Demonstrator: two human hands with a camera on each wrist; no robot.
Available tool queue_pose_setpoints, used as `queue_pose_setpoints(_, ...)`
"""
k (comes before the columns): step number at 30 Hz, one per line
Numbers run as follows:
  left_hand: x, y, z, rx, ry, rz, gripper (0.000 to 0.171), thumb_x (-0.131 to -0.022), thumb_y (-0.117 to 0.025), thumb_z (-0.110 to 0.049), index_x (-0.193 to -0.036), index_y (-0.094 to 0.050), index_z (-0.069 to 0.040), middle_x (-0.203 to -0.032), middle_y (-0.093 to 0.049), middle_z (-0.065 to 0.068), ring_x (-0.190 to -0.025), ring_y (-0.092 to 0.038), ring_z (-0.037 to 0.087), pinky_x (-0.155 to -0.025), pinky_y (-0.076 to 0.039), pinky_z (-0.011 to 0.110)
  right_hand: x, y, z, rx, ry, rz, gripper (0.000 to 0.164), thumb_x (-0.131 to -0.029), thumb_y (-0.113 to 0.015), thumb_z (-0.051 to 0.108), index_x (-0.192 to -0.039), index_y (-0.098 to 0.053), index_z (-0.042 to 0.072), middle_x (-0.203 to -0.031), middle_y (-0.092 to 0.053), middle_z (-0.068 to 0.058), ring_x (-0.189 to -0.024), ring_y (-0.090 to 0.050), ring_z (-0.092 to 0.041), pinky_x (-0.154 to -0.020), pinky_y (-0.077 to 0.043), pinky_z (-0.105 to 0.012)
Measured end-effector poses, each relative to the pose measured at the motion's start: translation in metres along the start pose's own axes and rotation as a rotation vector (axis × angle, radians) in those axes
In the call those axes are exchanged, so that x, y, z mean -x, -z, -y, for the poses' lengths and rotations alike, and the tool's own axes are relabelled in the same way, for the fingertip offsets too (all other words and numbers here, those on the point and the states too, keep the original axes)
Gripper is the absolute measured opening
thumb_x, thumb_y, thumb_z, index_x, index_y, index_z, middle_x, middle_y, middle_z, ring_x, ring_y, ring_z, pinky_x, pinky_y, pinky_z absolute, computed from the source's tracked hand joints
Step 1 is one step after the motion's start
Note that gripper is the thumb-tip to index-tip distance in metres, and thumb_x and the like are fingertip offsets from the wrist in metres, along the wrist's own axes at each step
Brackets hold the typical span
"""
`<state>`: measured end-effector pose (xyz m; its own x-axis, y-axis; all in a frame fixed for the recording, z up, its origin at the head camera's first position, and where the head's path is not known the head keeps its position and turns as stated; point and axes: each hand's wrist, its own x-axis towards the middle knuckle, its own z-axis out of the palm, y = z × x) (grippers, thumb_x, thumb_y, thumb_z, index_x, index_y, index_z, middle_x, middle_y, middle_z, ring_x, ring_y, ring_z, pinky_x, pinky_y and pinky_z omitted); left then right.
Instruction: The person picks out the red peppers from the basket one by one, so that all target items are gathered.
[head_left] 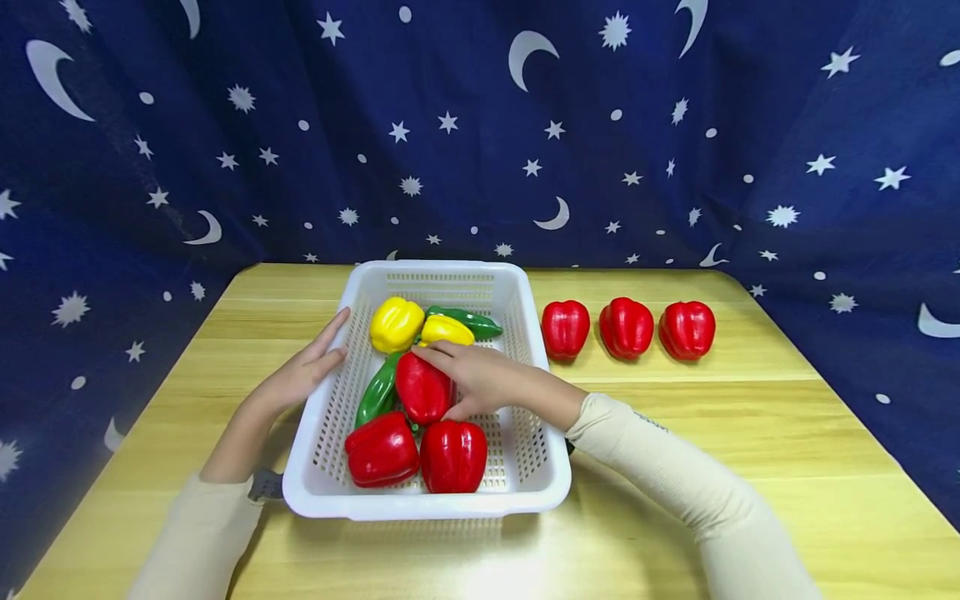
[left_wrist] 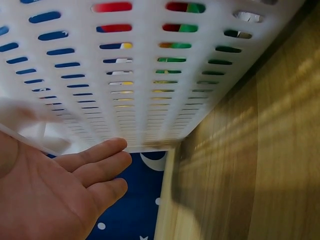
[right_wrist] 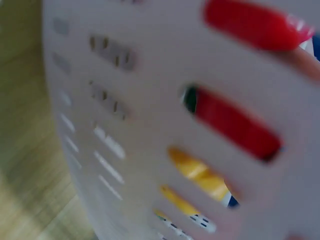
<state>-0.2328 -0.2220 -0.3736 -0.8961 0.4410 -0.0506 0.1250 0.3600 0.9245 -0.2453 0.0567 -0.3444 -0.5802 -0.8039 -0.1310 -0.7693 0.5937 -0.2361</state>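
Note:
A white slotted plastic basket [head_left: 427, 506] stands on the table. Inside it my right hand [head_left: 483, 379] grips a red bell pepper [head_left: 423, 390], fingers over its top and thumb low on its side. Two more red bell peppers, one on the left [head_left: 382, 450] and one on the right [head_left: 453, 457], lie in the near end. Farther back are two yellow bell peppers [head_left: 396, 325] and two green peppers [head_left: 378, 390]. Along the basket's left rim rests my left hand [head_left: 303, 375]; in the left wrist view its fingers [left_wrist: 105, 172] are extended beside the slotted wall [left_wrist: 145, 90].
Three red bell peppers [head_left: 626, 328] stand in a row on the wooden table [head_left: 750, 433], right of the basket. A dark blue curtain [head_left: 450, 167] with moons and stars hangs behind the table. The basket's wall [right_wrist: 150, 100] fills most of the right wrist view.

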Motion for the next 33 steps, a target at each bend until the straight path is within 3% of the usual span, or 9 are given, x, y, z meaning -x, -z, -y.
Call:
queue_pose_setpoints(13,-0.001,0.000,-0.001,0.007,0.006,0.004,0.062,-0.098,-0.028,-0.016,-0.146,0.011,-0.025,-0.150,-0.003,0.027,-0.107,-0.050,0.052,-0.064,-0.057,0.044,0.009,0.005,-0.010,-0.185,-0.015,-0.088,0.095,-0.069,-0.078,0.035,-0.145,-0.024,0.017,-0.139,-0.039,-0.005,-0.118,-0.046,-0.018,-0.091,-0.050,-0.030)
queue_pose_setpoints(18,-0.004,-0.001,-0.003,0.006,0.013,0.000,0.062,-0.098,-0.028,-0.016,-0.146,0.009,-0.028,-0.151,-0.003,0.025,-0.107,-0.051,0.052,-0.062,-0.057,0.044,0.021,0.009,-0.019,-0.259,-0.035,-0.207,0.094,-0.067,-0.079,0.033,-0.143,-0.028,0.014,-0.139,-0.039,-0.008,-0.121,-0.045,-0.021,-0.094,-0.048,-0.038)
queue_pose_setpoints(22,-0.005,-0.003,-0.002,0.012,0.003,0.003,0.062,-0.098,-0.029,-0.017,-0.147,0.008,-0.028,-0.151,-0.003,0.025,-0.106,-0.051,0.051,-0.062,-0.057,0.044,0.028,0.008,-0.025,-0.294,-0.023,-0.282,0.096,-0.066,-0.080,0.034,-0.144,-0.027,0.014,-0.139,-0.038,-0.007,-0.121,-0.044,-0.021,-0.095,-0.048,-0.038)
queue_pose_setpoints(33,0.002,-0.002,0.001,-0.004,0.029,-0.003,0.062,-0.099,-0.030,-0.018,-0.147,0.008,-0.028,-0.150,-0.003,0.027,-0.104,-0.054,0.049,-0.059,-0.057,0.045,0.037,0.007,-0.024,-0.281,0.009,-0.284,0.097,-0.066,-0.080,0.035,-0.144,-0.026,0.014,-0.141,-0.037,-0.006,-0.122,-0.044,-0.020,-0.095,-0.048,-0.035)
